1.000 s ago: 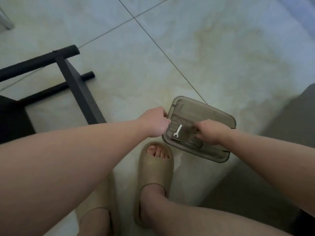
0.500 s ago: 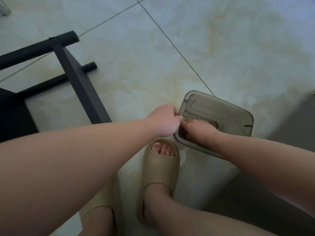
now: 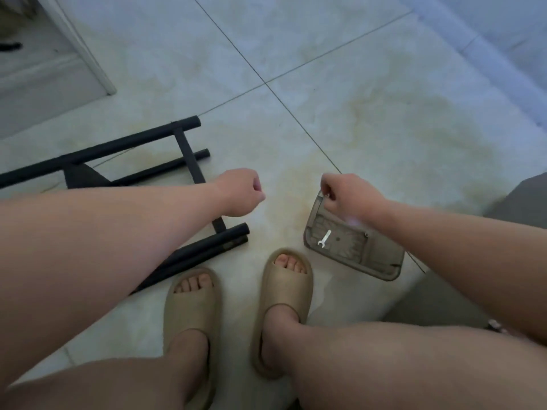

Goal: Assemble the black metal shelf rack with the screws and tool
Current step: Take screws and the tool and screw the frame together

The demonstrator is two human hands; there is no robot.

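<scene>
**A:** Where's the rack [image 3: 97, 152] from where you stand?

**B:** On the floor [image 3: 296, 128], at nine o'clock of the person. Its black tubes run roughly eight-to-two, and a cross bar [image 3: 189, 161] between them goes eleven-to-five.

**A:** And the hands?

**B:** Apart. The left hand [image 3: 241, 192] hovers over the near end of that cross bar, fingers curled into a fist. Whether anything sits inside the fist, I cannot tell.

**A:** The right?

**B:** The right hand [image 3: 346, 199] is at three o'clock of the left one, over the far corner of the tray [image 3: 381, 261]. Finger and thumb pinch a small bright thing. I'd guess a screw [image 3: 327, 195], though it's too small to be sure.

**A:** The tool?

**B:** A white wrench [image 3: 324, 238] lies flat in the tray, near the right hand at about seven o'clock of it. Its long axis is close to twelve-to-six. The right hand is plainly the nearer, and the left is well apart from it.

**A:** So what does the next move turn on?

**B:** I'd say the screw must travel toward nine o'clock, across the gap to the rack, where the left hand hovers. The joint is on the left and the parts are on the right, so the right hand may need another trip for the wrench.
</scene>
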